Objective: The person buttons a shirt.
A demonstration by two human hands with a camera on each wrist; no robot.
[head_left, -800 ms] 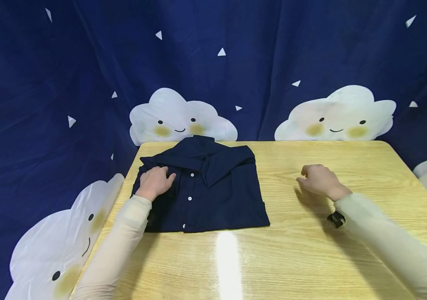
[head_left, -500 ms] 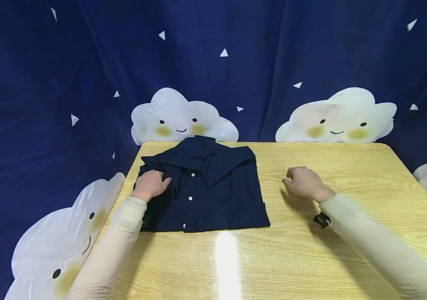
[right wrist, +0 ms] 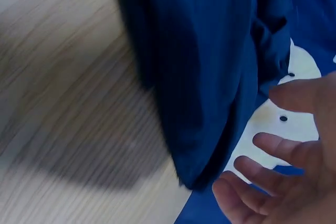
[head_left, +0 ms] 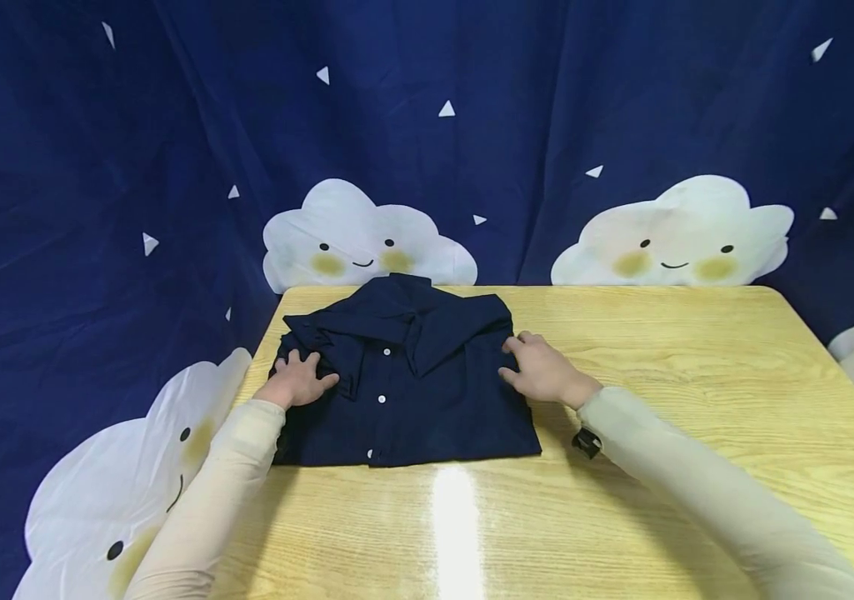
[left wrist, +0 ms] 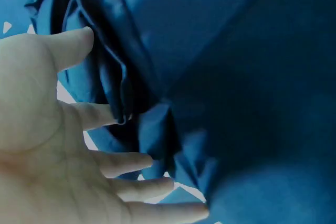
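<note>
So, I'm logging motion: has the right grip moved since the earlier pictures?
Yes, leftward across the wooden table: the right grip has come to the right edge of the navy button-up shirt.

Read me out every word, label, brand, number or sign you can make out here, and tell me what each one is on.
No readable text in any view.
Navy button-up shirt: no lettering or label visible.
Navy backdrop: only pictures, smiling clouds and white triangles.
Wooden table: none visible.
Black item at the right wrist: too small to tell.

Passage over table (head_left: 666, 350) right of navy shirt (head_left: 441, 412), right sleeve (head_left: 685, 471) slanting across it, curtain (head_left: 516, 142) blocking behind
</note>
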